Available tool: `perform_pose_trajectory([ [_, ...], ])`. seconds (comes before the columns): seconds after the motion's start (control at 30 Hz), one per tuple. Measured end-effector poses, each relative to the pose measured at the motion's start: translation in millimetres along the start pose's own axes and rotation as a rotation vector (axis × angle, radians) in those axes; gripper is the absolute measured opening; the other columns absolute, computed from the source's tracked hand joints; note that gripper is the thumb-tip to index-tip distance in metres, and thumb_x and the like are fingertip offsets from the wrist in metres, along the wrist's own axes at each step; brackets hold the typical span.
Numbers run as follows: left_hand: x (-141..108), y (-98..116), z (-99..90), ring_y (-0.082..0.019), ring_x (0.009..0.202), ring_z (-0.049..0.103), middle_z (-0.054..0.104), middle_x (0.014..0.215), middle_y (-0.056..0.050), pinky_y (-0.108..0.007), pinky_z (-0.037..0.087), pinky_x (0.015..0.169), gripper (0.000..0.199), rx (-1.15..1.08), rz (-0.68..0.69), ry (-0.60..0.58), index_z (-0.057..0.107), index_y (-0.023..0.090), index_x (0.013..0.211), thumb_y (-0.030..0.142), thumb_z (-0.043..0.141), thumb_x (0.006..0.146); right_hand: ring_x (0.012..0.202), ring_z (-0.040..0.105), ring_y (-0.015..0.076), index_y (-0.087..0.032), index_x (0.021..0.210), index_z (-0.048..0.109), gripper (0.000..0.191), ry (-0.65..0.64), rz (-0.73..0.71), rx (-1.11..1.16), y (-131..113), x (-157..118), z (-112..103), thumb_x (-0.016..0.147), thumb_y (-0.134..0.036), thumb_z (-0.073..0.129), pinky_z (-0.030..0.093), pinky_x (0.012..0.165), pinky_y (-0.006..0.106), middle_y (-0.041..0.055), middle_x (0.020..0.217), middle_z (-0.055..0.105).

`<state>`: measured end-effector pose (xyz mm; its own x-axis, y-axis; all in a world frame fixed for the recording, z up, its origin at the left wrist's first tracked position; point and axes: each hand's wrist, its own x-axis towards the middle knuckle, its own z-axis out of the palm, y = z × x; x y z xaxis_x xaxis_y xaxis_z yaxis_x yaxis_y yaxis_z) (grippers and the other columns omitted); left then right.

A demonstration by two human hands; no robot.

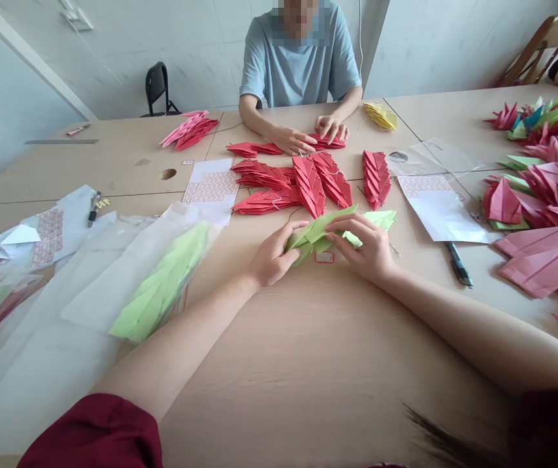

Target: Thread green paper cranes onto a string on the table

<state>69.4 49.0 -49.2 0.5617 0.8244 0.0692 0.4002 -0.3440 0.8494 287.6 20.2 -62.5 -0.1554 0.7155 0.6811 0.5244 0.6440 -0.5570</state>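
Observation:
Light green folded paper pieces [320, 229] are held between my two hands above the table. My left hand [279, 255] grips their left end, thumb below and fingers behind. On the right, my right hand [362, 244] pinches the same paper with thumb and fingertips. Another green folded end [380, 220] sticks out beyond my right fingers; whether it joins the held pieces is hidden. Just past my hands lie several red folded paper strips [309, 185], some with white string. A single red strip [376, 180] lies apart to their right.
A person in a blue shirt [298, 71] handles red paper opposite. Plastic sleeves [98, 286], one with green folded paper [166, 279], lie left. At right are a pen [458, 264], a label sheet [442, 208] and a pile of pink folded pieces [536, 260]. Yellow folded paper [380, 116] lies at the back.

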Motion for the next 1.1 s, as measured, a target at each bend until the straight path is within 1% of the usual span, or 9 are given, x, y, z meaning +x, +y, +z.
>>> perform_pose_trajectory([
  [0.37,-1.1,1.9,1.1,-0.017,0.084,0.054,0.06,0.096,-0.002,-0.03,0.043,0.077,0.052,-0.029,-0.008,0.023,0.046,0.021,0.133,0.02,0.047,0.081,0.09,0.066,0.0188,-0.024,0.099,0.066,0.012,-0.001,0.0,-0.01,-0.5,1.2,-0.2,0.091,-0.024,0.058,0.056,0.077,0.035,0.0054,0.098,0.069],
  [0.5,-0.2,-1.0,2.1,-0.023,0.108,0.054,0.057,0.119,-0.008,-0.035,0.043,0.094,0.05,-0.017,0.101,0.059,0.045,0.02,0.132,0.034,0.057,0.085,0.096,0.067,0.0191,-0.024,0.103,0.067,0.016,-0.044,-0.039,-0.023,-2.4,0.2,0.6,0.092,-0.024,0.056,0.057,0.083,0.036,0.0061,0.105,0.069],
  [0.63,2.1,-7.6,5.8,-0.029,0.119,0.048,0.05,0.128,-0.013,-0.041,0.04,0.102,0.082,0.172,0.202,0.111,0.04,0.02,0.135,0.044,0.08,0.067,0.1,0.066,0.0187,-0.025,0.109,0.066,0.02,-0.077,-0.09,-0.004,-1.6,-1.4,2.0,0.093,-0.022,0.055,0.056,0.088,0.036,0.0062,0.111,0.068],
  [0.73,2.2,-9.5,8.9,-0.028,0.12,0.048,0.053,0.127,-0.012,-0.042,0.04,0.103,0.075,0.349,0.192,0.137,0.04,0.02,0.133,0.04,0.078,0.071,0.101,0.065,0.0191,-0.024,0.11,0.065,0.021,-0.149,-0.14,0.024,-0.7,-2.4,2.1,0.092,-0.021,0.054,0.056,0.09,0.036,0.0069,0.111,0.067],
  [0.8,1.6,-8.9,9.5,-0.027,0.119,0.049,0.055,0.126,-0.011,-0.041,0.042,0.102,0.068,0.4,0.178,0.156,0.041,0.02,0.132,0.038,0.074,0.076,0.1,0.065,0.0196,-0.025,0.113,0.063,0.024,-0.175,-0.145,0.027,-1.2,-2.6,1.4,0.092,-0.022,0.055,0.057,0.085,0.037,0.0078,0.118,0.063],
  [0.9,1.0,-7.1,8.7,-0.028,0.119,0.05,0.055,0.127,-0.01,-0.041,0.044,0.1,0.065,0.408,0.159,0.191,0.042,0.021,0.131,0.038,0.073,0.076,0.086,0.064,0.0169,-0.027,0.122,0.057,0.032,-0.054,-0.043,0.007,-2.2,-1.8,-0.2,0.09,-0.026,0.056,0.058,0.069,0.033,0.0098,0.13,0.053],
  [0.97,1.1,-6.5,8.3,-0.027,0.12,0.051,0.056,0.127,-0.01,-0.041,0.044,0.101,0.064,0.405,0.17,0.216,0.042,0.021,0.13,0.038,0.074,0.076,0.08,0.063,0.0147,-0.027,0.126,0.053,0.036,0.077,0.064,0.0,-0.8,-0.4,-0.5,0.09,-0.029,0.056,0.056,0.066,0.032,0.0111,0.133,0.05],
  [1.03,1.5,-6.8,8.6,-0.027,0.119,0.052,0.056,0.127,-0.01,-0.041,0.043,0.102,0.065,0.409,0.194,0.25,0.043,0.02,0.129,0.038,0.075,0.075,0.082,0.063,0.0151,-0.025,0.121,0.056,0.031,0.147,0.176,0.012,3.3,1.2,0.6,0.091,-0.032,0.056,0.056,0.072,0.033,0.01,0.124,0.057],
  [1.1,1.8,-7.5,9.5,-0.027,0.119,0.052,0.056,0.127,-0.01,-0.041,0.043,0.102,0.068,0.424,0.213,0.279,0.043,0.02,0.129,0.04,0.077,0.073,0.083,0.064,0.016,-0.022,0.11,0.061,0.023,0.155,0.292,0.072,8.9,2.4,2.7,0.091,-0.035,0.057,0.055,0.075,0.033,0.0068,0.104,0.066],
])
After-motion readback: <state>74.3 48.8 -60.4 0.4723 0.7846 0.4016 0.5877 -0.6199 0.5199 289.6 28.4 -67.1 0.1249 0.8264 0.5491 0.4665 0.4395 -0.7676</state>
